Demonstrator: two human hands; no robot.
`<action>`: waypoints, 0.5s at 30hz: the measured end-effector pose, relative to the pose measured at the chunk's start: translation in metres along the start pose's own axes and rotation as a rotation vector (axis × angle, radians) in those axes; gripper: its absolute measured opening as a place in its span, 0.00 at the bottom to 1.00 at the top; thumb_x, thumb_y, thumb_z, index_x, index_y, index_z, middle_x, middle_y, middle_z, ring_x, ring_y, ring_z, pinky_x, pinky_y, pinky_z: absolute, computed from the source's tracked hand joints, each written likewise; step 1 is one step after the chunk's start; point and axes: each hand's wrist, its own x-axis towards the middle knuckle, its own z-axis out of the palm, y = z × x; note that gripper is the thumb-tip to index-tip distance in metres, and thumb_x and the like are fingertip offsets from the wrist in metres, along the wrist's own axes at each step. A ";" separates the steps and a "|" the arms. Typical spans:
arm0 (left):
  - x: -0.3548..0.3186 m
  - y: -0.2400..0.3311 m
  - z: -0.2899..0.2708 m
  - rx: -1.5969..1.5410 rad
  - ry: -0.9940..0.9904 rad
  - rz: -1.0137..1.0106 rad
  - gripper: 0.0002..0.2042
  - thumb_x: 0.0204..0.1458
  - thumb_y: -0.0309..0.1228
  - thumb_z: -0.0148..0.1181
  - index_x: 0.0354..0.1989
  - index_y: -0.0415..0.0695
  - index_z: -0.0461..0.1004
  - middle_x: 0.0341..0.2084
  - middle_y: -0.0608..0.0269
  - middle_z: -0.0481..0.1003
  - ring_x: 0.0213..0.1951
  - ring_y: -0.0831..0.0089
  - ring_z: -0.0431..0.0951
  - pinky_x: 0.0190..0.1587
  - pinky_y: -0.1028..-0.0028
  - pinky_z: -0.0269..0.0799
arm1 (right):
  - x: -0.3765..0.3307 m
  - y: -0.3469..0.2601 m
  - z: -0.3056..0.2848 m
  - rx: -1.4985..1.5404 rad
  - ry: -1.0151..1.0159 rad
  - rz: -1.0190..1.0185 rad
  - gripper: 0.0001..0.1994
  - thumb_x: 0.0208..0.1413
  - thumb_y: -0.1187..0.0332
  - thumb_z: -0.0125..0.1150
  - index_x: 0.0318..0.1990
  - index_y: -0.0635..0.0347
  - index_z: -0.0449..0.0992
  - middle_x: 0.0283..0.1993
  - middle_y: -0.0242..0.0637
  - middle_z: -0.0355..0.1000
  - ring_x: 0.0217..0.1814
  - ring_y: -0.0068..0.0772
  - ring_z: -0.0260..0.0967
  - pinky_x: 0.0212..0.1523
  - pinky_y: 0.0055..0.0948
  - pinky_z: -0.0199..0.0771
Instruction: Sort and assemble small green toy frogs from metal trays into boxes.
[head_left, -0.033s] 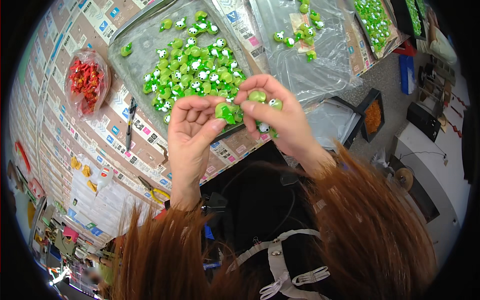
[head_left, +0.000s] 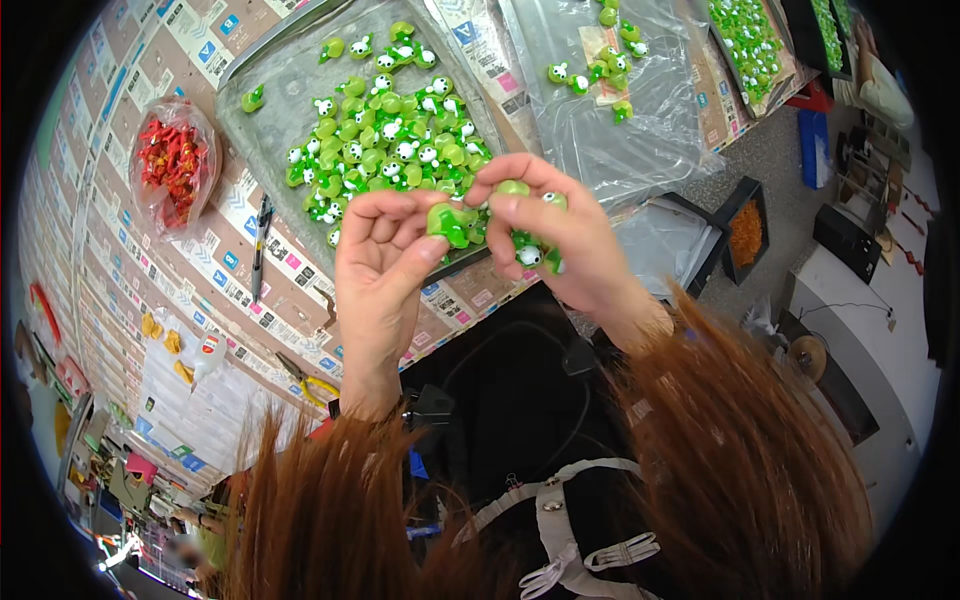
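My left hand [head_left: 385, 260] pinches one small green frog-shaped figure [head_left: 448, 222] between thumb and fingertips. My right hand [head_left: 570, 245] is closed around several more green figures [head_left: 530, 255], and its fingertips touch the piece held by the left. Both hands hover over the near edge of a grey metal tray [head_left: 262, 120]. The tray carries a heap of green figures with white eyes [head_left: 395, 135].
A clear plastic sheet [head_left: 650, 120] with a few green figures lies to the right of the tray. A bag of red pieces [head_left: 170, 165] sits at the left. A pen [head_left: 260, 245] and yellow-handled pliers [head_left: 305, 378] lie on the table. A black bin of orange material [head_left: 745, 232] stands below right.
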 end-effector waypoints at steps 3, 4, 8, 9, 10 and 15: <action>0.002 0.004 0.002 -0.214 -0.028 -0.065 0.13 0.43 0.17 0.46 0.39 0.39 0.59 0.38 0.55 0.65 0.41 0.68 0.66 0.44 0.71 0.61 | 0.004 0.001 -0.010 0.390 -0.138 0.245 0.14 0.49 0.70 0.44 0.44 0.65 0.62 0.26 0.34 0.61 0.17 0.21 0.55 0.15 0.18 0.54; 0.002 0.005 0.000 -0.351 -0.049 -0.106 0.13 0.44 0.19 0.45 0.40 0.40 0.58 0.38 0.55 0.65 0.41 0.67 0.66 0.44 0.70 0.60 | 0.005 0.001 -0.007 0.392 -0.141 0.248 0.14 0.49 0.70 0.44 0.44 0.65 0.62 0.26 0.34 0.61 0.17 0.21 0.55 0.15 0.18 0.54; 0.003 -0.006 -0.009 0.035 -0.073 -0.118 0.10 0.46 0.23 0.45 0.38 0.37 0.61 0.33 0.62 0.65 0.39 0.74 0.66 0.42 0.77 0.60 | 0.002 -0.002 -0.001 0.367 -0.037 0.276 0.13 0.51 0.68 0.43 0.43 0.64 0.63 0.21 0.34 0.60 0.15 0.20 0.53 0.14 0.16 0.51; 0.001 -0.005 -0.002 0.112 0.001 -0.125 0.09 0.47 0.24 0.47 0.37 0.36 0.63 0.31 0.65 0.64 0.35 0.80 0.65 0.38 0.82 0.60 | 0.002 -0.002 0.000 0.364 -0.022 0.311 0.13 0.52 0.66 0.43 0.42 0.64 0.63 0.19 0.33 0.59 0.15 0.19 0.53 0.14 0.16 0.51; 0.001 -0.003 0.004 0.115 0.003 -0.125 0.09 0.47 0.24 0.47 0.37 0.36 0.63 0.31 0.65 0.64 0.35 0.80 0.65 0.38 0.82 0.60 | 0.003 0.001 -0.002 0.367 -0.025 0.312 0.13 0.52 0.66 0.43 0.42 0.64 0.63 0.19 0.33 0.59 0.15 0.19 0.53 0.14 0.16 0.51; 0.002 -0.005 0.014 0.464 0.065 -0.104 0.11 0.44 0.23 0.53 0.37 0.37 0.64 0.27 0.69 0.63 0.31 0.84 0.63 0.34 0.85 0.60 | 0.004 0.015 -0.005 0.446 -0.195 0.303 0.11 0.51 0.63 0.48 0.33 0.61 0.62 0.24 0.35 0.63 0.17 0.20 0.57 0.14 0.19 0.56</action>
